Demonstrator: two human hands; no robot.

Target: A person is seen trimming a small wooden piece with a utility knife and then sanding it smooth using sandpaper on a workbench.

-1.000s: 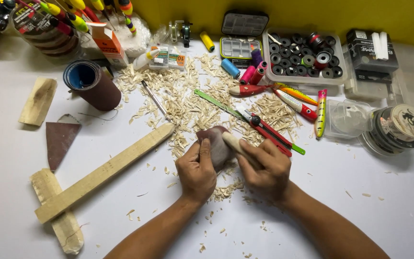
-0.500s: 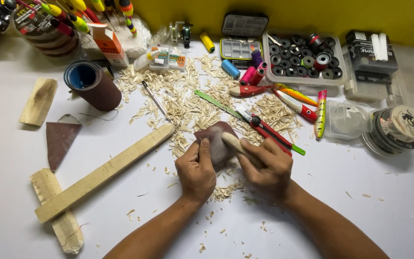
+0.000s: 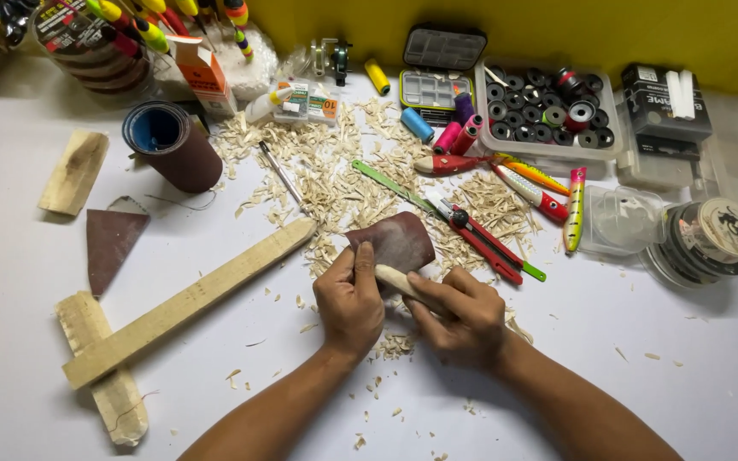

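Note:
My left hand pinches a piece of reddish-brown sandpaper at its near-left corner, thumb on top. My right hand grips a small pale carved wooden piece, whose rounded tip pokes out to the left and touches the sandpaper's lower edge. Both hands rest on the white table amid pale wood shavings.
A long wooden strip lies across a rough wood block at left. A red utility knife, a green blade, painted fishing lures, a sandpaper roll, thread spools and a tray of bobbins crowd the far side.
The wooden piece has slid down toward me, from on top of the sandpaper to its near edge. The sandpaper now lies flatter and more exposed. The view shifted slightly.

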